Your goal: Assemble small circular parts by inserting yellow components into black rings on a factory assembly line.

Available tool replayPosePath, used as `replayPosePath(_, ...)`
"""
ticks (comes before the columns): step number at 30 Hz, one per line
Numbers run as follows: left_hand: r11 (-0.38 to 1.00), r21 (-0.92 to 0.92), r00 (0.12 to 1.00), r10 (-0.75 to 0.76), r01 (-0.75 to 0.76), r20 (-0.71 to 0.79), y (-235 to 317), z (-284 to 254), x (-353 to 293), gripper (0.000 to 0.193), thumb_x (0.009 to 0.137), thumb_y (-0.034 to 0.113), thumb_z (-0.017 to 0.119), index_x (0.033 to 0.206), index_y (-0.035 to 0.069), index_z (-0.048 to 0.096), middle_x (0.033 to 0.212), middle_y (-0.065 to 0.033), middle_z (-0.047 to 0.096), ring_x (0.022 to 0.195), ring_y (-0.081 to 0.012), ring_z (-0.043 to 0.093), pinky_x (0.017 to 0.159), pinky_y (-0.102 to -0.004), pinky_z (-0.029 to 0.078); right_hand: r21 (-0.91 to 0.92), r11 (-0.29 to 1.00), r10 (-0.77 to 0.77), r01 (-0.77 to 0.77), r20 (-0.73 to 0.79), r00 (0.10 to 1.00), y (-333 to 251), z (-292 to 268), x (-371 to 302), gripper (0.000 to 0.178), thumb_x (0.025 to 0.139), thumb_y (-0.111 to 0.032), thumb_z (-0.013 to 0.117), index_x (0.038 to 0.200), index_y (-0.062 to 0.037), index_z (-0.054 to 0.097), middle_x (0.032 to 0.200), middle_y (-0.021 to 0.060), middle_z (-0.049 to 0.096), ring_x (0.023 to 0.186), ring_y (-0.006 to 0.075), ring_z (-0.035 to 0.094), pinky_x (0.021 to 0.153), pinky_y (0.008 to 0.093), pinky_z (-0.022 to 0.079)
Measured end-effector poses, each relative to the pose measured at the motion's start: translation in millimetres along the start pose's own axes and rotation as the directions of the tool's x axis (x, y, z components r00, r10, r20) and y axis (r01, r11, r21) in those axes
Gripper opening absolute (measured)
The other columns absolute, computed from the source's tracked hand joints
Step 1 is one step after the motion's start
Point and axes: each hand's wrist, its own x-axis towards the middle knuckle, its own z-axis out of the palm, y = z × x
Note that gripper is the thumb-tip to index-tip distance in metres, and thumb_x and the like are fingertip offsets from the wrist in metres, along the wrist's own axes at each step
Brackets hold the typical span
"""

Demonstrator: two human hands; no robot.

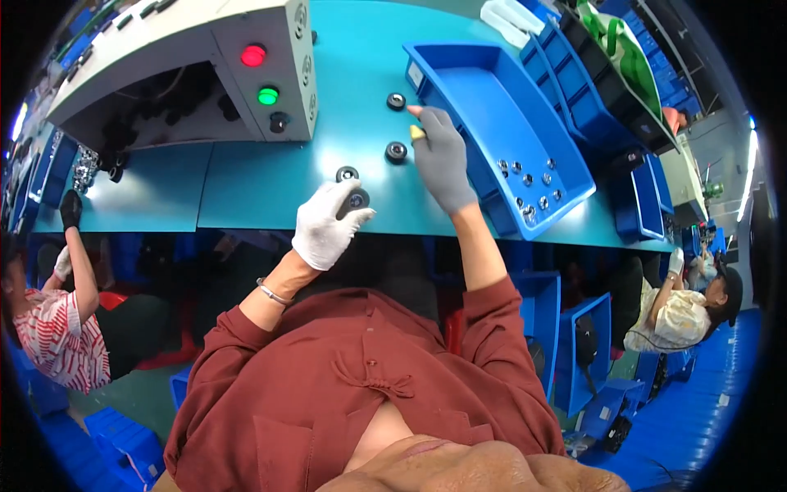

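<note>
In a white glove, my left hand (325, 226) grips a small black wheel (357, 199) between thumb and fingers, just over the near part of the teal tabletop. Close beyond the fingertips is a second black wheel (347, 174) with a bright metal centre. My right hand (443, 160) wears a grey glove with bare fingertips and something yellow at the thumb. Its index finger and thumb are apart with nothing seen between them. The index fingertip is beside a far wheel (396, 102). Another wheel (396, 152) lies left of that hand.
To the right, a blue bin (500, 90) holds several small shiny metal parts (529, 178). A beige machine (262, 49) with a red and a green light fills the back left. Stacked blue bins (566, 90) stand at the far right. Co-workers sit on both sides.
</note>
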Motion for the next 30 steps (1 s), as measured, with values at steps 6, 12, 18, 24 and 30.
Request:
replayPosePath(6,0.905,-0.304,0.954,-0.272,0.298,0.123,-2.6,-4.3,11.7,0.053,0.081,0.005,0.080,0.131,0.002,0.064,0.108,-0.0097,0.069,0.092,-0.0127,0.065,0.084,-0.0260,0.054,-0.419,0.906,0.113,0.057,0.370,0.922,43.8,52.5,67.6,0.045,0.090,-0.008,0.052,0.134,-0.0172,0.057,0.124,0.0157,0.060,0.107,0.0402,0.061,0.091,0.0493,0.051)
replayPosePath(12,0.825,-0.363,0.901,-0.403,0.433,0.159,-2.3,-1.6,12.2,0.050,0.076,0.008,0.086,0.122,0.002,0.067,0.103,-0.0078,0.070,0.093,-0.0119,0.066,0.085,-0.0270,0.055,-0.421,0.907,0.215,-0.031,0.398,0.892,49.2,56.7,79.0,0.029,0.090,-0.013,0.056,0.117,-0.0082,0.065,0.111,0.0205,0.065,0.103,0.0409,0.063,0.089,0.0498,0.051)
replayPosePath(18,0.912,-0.238,0.941,-0.314,0.335,0.123,2.8,1.9,11.8,0.035,0.080,0.011,0.084,0.103,0.004,0.059,0.078,-0.0102,0.066,0.070,-0.0167,0.068,0.066,-0.0302,0.056,0.522,0.726,0.306,-0.447,0.337,0.890,1.9,1.2,30.8,0.023,0.096,-0.012,0.059,0.114,0.0011,0.065,0.093,0.0042,0.067,0.087,0.0089,0.061,0.078,0.0271,0.051)
replayPosePath(24,0.803,-0.361,0.877,-0.396,0.474,0.271,7.3,15.4,2.6,0.023,0.088,0.005,0.075,0.101,0.002,0.056,0.074,-0.0047,0.063,0.059,-0.0117,0.061,0.055,-0.0269,0.051,0.893,0.034,0.334,-0.448,0.412,0.848,-22.4,-29.7,-55.6,0.040,0.102,-0.023,0.051,0.129,0.0065,0.057,0.107,0.0138,0.065,0.086,0.0182,0.063,0.081,0.0310,0.052)
replayPosePath(30,0.405,-0.659,0.771,-0.397,0.634,0.498,25.7,25.9,-5.4,0.013,0.102,0.011,0.054,0.107,-0.001,0.058,0.091,-0.0085,0.061,0.064,-0.0096,0.054,0.059,-0.0245,0.046,0.902,-0.160,0.398,-0.401,0.431,0.810,-28.5,-39.8,-96.4,0.040,0.104,-0.027,0.050,0.124,0.0069,0.058,0.106,0.0161,0.064,0.084,0.0186,0.060,0.079,0.0333,0.050)
